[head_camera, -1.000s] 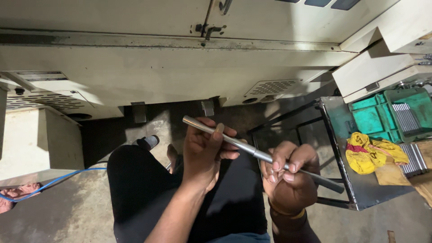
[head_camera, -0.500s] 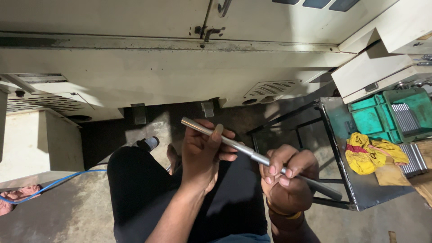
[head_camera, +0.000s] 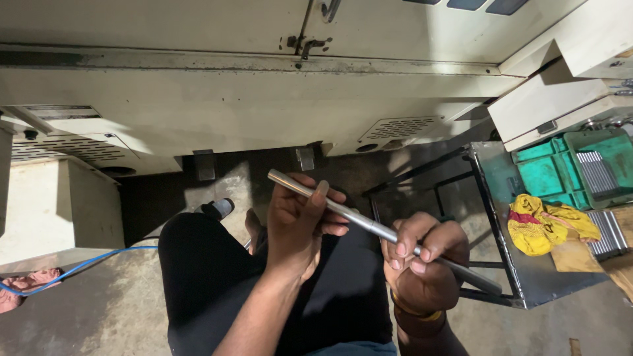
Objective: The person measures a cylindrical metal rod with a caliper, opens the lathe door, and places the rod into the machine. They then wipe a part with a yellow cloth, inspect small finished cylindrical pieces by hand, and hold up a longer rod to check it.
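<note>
A large cream metal machine cabinet fills the background. Beside it stands a black-framed steel table carrying a crumpled yellow cloth. The left hand and right hand both grip a long silver metal rod held slanted above the lap.

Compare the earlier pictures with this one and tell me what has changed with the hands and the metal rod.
Almost nothing moved. Both hands keep their hold on the metal rod: the left hand near its upper end, the right hand further down. The right hand's fingers shifted slightly on the rod. The rod keeps the same slant, upper left to lower right. The yellow cloth on the metal stand and the blue hose lie as before.
</note>
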